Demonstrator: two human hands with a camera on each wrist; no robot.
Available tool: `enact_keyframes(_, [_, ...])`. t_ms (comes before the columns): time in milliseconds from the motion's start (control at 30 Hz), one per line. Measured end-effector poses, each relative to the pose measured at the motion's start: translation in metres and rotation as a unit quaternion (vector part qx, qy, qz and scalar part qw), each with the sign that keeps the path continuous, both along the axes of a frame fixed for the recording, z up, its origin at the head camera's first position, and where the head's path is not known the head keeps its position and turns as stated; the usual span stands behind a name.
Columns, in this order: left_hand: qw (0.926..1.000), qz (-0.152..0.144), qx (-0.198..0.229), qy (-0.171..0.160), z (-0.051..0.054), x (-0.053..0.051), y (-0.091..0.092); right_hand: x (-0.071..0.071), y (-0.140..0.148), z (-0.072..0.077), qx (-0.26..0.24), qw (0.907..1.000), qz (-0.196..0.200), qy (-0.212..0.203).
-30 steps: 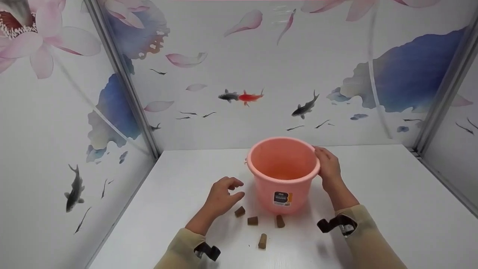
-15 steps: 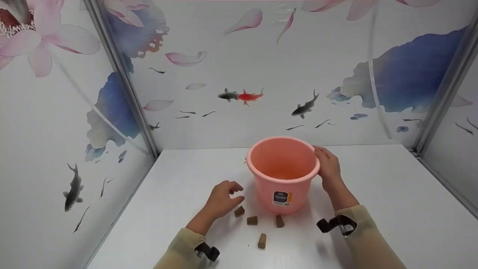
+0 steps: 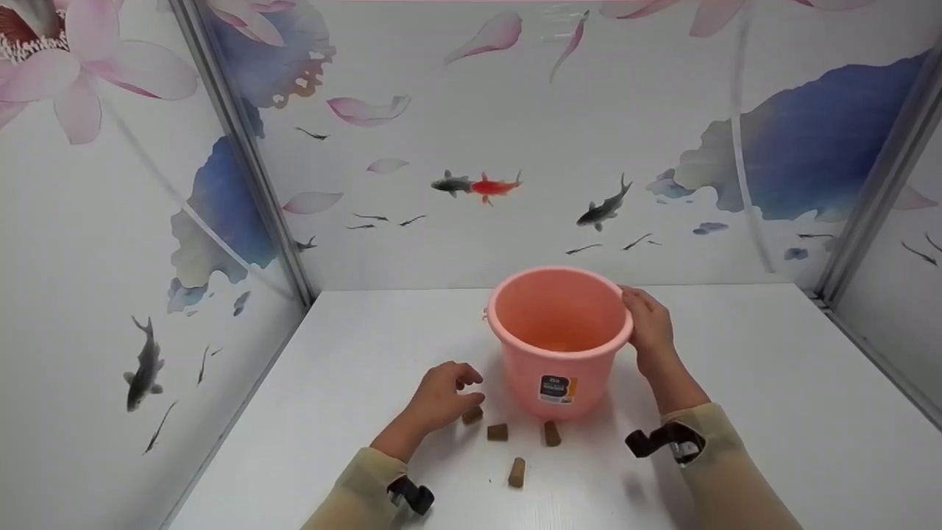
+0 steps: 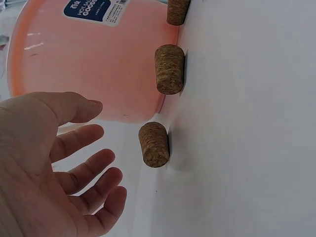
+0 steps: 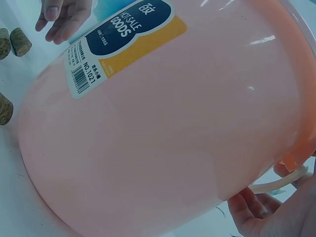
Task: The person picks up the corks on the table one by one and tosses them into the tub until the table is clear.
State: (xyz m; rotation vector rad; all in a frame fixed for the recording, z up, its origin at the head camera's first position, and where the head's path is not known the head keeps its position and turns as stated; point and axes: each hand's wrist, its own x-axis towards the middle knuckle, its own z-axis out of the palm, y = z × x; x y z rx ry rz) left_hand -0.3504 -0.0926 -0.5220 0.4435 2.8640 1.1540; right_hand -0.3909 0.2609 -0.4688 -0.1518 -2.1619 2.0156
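Note:
A pink plastic bucket [image 3: 519, 372] stands upright on the white table, its label facing the near side. My right hand [image 3: 651, 327] holds it at the right side, just under the rim; the right wrist view has fingertips against the wall beside the pale handle [image 5: 280, 185]. Low to the left of the bucket hovers my left hand [image 3: 441, 397], fingers loosely bent and holding nothing. One cork stopper [image 3: 472, 416] sits partly hidden below its thumb. In the left wrist view, a cork [image 4: 154, 144] is just beyond the fingertips, apart from them.
More corks lie before the bucket: one [image 3: 497, 432] near its left front, one [image 3: 553, 433] close to its base, another [image 3: 517, 472] nearer me. White panels with painted fish and flowers wall the table [image 3: 353, 331] at the back and both sides.
My left hand has lowered slightly toward the leftmost cork, which its thumb now partly covers. My right hand and the bucket stay in place.

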Motion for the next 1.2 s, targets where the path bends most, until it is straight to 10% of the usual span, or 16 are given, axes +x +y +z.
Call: enact_keyframes(1200, [0.999,-0.033,-0.019,-0.022,-0.016,0.0,0.004,-0.001,0.001,0.002,-0.005,1.0,-0.002,-0.006])
